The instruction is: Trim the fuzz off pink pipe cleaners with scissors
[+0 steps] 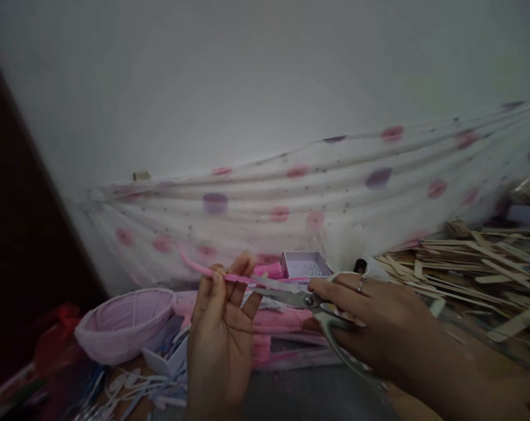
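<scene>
My left hand (223, 333) is raised palm up, its thumb and fingers pinching a thin, fuzzy pink pipe cleaner (197, 268). One end of it curves up to the left; the other runs right toward the blades. In my right hand (379, 327) is a pair of scissors (309, 300) with pale grey-green handles. Its blades are slightly apart and point left, close to my left fingertips and the pipe cleaner. Whether they touch it I cannot tell. Bundles of pink pipe cleaners (286, 320) lie behind and below the scissors.
On the left sits a pale pink basket (120, 327), near a small white box (164, 359) and loose white strips (128, 386). A shallow box of silvery beads (306, 266) stands at the back. Wooden sticks (471, 263) are heaped on the right. Dotted cloth (247, 204) covers the lower wall.
</scene>
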Motion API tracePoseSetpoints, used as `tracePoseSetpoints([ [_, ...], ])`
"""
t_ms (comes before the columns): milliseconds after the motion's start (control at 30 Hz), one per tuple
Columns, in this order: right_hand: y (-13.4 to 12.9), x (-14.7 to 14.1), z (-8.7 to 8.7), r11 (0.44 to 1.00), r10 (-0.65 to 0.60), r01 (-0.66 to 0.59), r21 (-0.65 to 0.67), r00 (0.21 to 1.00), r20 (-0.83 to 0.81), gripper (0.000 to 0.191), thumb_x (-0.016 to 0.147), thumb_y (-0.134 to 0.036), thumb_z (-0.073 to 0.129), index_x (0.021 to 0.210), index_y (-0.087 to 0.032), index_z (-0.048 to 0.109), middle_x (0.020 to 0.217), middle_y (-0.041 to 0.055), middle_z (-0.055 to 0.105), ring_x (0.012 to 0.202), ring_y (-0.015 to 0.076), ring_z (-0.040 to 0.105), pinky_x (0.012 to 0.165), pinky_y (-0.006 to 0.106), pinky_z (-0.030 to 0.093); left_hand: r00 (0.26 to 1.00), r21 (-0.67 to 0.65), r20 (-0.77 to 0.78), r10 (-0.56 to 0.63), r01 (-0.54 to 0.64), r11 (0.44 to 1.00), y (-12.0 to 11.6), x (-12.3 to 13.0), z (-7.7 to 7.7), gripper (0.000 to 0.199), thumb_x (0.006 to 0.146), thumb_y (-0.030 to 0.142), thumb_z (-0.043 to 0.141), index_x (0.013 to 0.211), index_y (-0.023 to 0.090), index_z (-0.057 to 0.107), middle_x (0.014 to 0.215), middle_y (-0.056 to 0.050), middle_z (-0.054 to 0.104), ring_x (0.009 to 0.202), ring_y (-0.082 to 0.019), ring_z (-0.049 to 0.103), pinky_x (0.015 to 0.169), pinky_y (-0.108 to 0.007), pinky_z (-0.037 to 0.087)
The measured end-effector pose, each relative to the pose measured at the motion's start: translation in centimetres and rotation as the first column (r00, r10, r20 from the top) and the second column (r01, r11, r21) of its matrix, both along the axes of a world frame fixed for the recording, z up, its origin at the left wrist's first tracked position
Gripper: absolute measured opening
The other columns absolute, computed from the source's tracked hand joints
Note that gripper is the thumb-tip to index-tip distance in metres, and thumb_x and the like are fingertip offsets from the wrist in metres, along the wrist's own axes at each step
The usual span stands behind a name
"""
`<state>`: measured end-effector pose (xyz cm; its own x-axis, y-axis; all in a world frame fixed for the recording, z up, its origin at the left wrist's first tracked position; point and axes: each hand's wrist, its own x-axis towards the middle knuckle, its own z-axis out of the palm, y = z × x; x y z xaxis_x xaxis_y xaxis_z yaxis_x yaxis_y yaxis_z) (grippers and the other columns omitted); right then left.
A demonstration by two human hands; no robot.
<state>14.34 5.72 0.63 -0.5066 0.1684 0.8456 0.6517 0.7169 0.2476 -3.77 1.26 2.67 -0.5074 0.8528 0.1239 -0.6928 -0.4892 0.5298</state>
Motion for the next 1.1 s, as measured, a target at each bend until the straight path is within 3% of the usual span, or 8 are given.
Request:
tracePoseSetpoints([
  [433,0.2,0.2,-0.2,0.991,0.064,-0.062,-0.119,0.998,0.018,0.027,0.076,-0.017,0.058,0.102,-0.023,0.059,0.083,0.0044,0.074,0.062,0.0211,0.068,0.055,0.032,0.05,1.0,0.009,0.008,-0.015,0.015,1.0,0.4,-0.2,-0.2,0.016,0.089,0.015,0.052,0.077,0.018,0.062,0.089,-0.005,0.075,0.083,-0.017,0.071,0.065,-0.029,0.061],
  [667,0.5,0.6,-0.6,0.985,0.031,-0.023,-0.171,0.999,0.045,0.026,0.078,-0.024,0.063,0.104,-0.022,0.062,0.083,0.0039,0.073,0.064,0.021,0.067,0.056,0.031,0.047,1.0,0.004,-0.027,-0.004,0.004,1.0,0.4,-0.3,-0.3,0.012,0.088,0.016,0.055,0.077,0.018,0.061,0.092,-0.004,0.074,0.085,-0.017,0.071,0.064,-0.027,0.06],
  [833,0.2,1.0,0.5,0.902,-0.011,0.008,-0.433,1.0,-0.003,0.035,0.078,-0.042,0.066,0.107,-0.024,0.059,0.095,0.0043,0.07,0.079,0.0222,0.066,0.062,0.032,0.05,0.995,0.061,-0.094,-0.012,0.018,0.998,0.6,-0.6,-0.5,0.008,0.086,0.022,0.059,0.078,0.018,0.06,0.093,-0.006,0.074,0.089,-0.019,0.07,0.072,-0.032,0.059],
  [933,0.0,1.3,1.3,0.877,0.011,-0.032,-0.48,0.999,-0.047,0.044,0.079,-0.048,0.064,0.113,-0.022,0.056,0.1,0.0067,0.068,0.084,0.0225,0.065,0.067,0.034,0.052,0.988,0.104,-0.156,0.011,0.006,0.995,0.7,-0.6,-0.6,0.007,0.085,0.023,0.061,0.08,0.018,0.059,0.093,-0.007,0.075,0.092,-0.02,0.07,0.075,-0.034,0.059],
  [1100,-0.2,1.8,1.6,0.824,0.049,-0.101,-0.557,0.993,-0.107,0.036,0.078,-0.049,0.064,0.103,-0.023,0.063,0.089,0.0034,0.07,0.074,0.0203,0.066,0.059,0.03,0.051,0.96,0.133,-0.268,0.08,-0.045,0.99,0.6,-0.6,-0.8,0.011,0.082,0.026,0.065,0.079,0.018,0.059,0.092,-0.006,0.075,0.091,-0.02,0.07,0.075,-0.033,0.058],
])
